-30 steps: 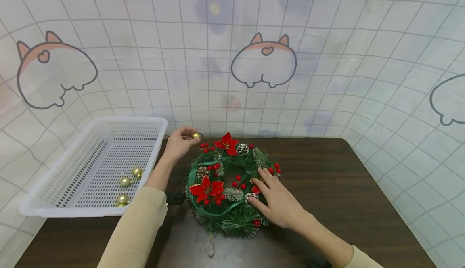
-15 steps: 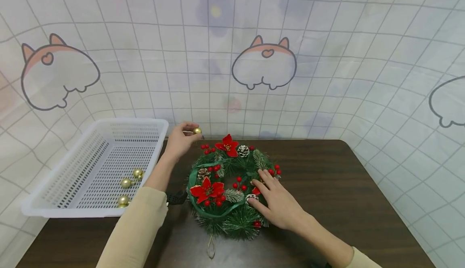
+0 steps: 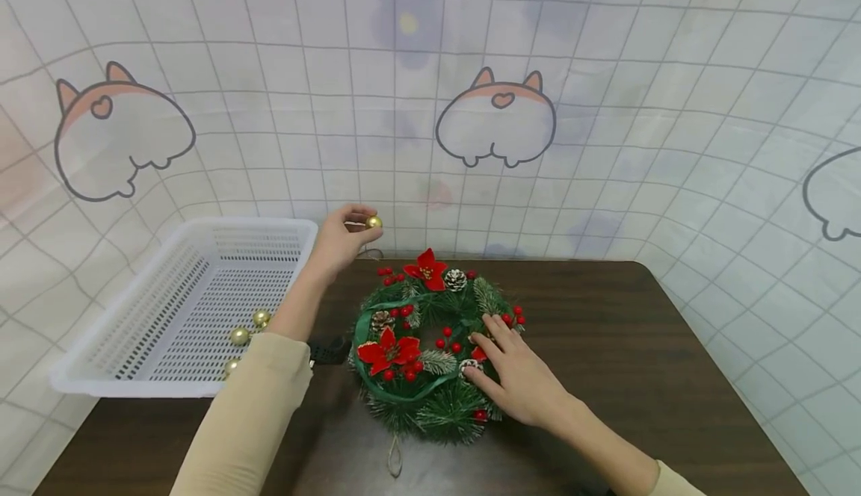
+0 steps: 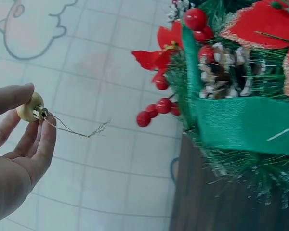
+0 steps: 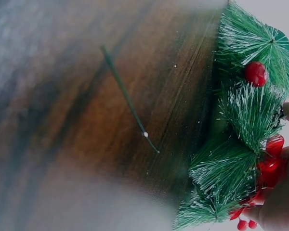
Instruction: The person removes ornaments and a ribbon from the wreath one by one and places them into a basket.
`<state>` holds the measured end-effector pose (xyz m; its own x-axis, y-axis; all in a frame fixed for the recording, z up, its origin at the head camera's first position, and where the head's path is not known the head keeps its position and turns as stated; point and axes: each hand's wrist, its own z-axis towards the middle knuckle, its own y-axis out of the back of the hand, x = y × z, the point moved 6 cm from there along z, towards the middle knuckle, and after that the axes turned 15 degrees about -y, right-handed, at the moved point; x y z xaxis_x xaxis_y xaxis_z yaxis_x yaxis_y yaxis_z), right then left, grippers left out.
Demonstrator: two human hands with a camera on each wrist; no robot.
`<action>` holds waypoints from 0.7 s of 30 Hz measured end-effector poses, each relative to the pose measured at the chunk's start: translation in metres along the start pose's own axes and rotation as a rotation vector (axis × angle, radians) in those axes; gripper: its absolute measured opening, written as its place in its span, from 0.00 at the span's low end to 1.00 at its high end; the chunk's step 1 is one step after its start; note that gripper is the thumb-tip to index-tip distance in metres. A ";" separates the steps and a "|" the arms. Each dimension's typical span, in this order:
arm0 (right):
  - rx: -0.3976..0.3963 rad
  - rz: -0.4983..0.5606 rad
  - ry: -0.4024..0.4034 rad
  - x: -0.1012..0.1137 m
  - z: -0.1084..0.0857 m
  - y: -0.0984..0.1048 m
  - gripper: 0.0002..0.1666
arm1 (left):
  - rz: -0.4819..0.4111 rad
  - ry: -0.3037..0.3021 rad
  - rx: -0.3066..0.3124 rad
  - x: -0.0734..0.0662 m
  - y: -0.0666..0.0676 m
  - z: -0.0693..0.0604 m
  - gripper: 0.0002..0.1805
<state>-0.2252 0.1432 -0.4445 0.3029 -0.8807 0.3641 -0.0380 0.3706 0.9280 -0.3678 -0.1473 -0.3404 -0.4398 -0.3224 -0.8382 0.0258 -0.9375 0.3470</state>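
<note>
Between thumb and fingers, my left hand (image 3: 339,240) pinches a small gold ball ornament (image 3: 374,222), held up near the wall behind the wreath. In the left wrist view a thin gold hanging string (image 4: 70,129) trails from the ornament's cap (image 4: 43,113). The green Christmas wreath (image 3: 447,410) lies on the table, with red poinsettias (image 3: 388,352), pinecones (image 3: 455,280), red berries and a green ribbon (image 3: 362,329). My right hand (image 3: 521,376) rests on the wreath's right side, fingers extended over a pinecone and a red flower that it partly hides.
A white perforated plastic basket (image 3: 128,388) stands on the left with several gold ball ornaments (image 3: 240,336) inside. The brown wooden table (image 3: 605,346) reaches back to a grid-patterned cloth wall (image 3: 605,145). A twine loop (image 3: 394,457) sticks out from the wreath's front.
My left hand has risen a little and shifted slightly right with the gold ball ornament. The right hand stays in place on the wreath.
</note>
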 end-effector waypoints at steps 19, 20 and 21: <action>-0.008 0.005 0.006 -0.001 0.001 -0.001 0.42 | 0.160 -0.146 0.057 -0.044 0.032 0.008 0.19; -0.010 0.006 0.008 -0.001 0.001 -0.001 0.42 | 0.178 -0.148 0.058 -0.046 0.035 0.007 0.19; -0.010 0.008 0.010 0.000 0.001 -0.001 0.42 | 0.192 -0.149 0.058 -0.048 0.038 0.007 0.19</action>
<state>-0.2259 0.1431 -0.4451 0.3118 -0.8750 0.3703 -0.0304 0.3803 0.9243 -0.3525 -0.1664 -0.2841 -0.5596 -0.4669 -0.6847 0.0723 -0.8506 0.5209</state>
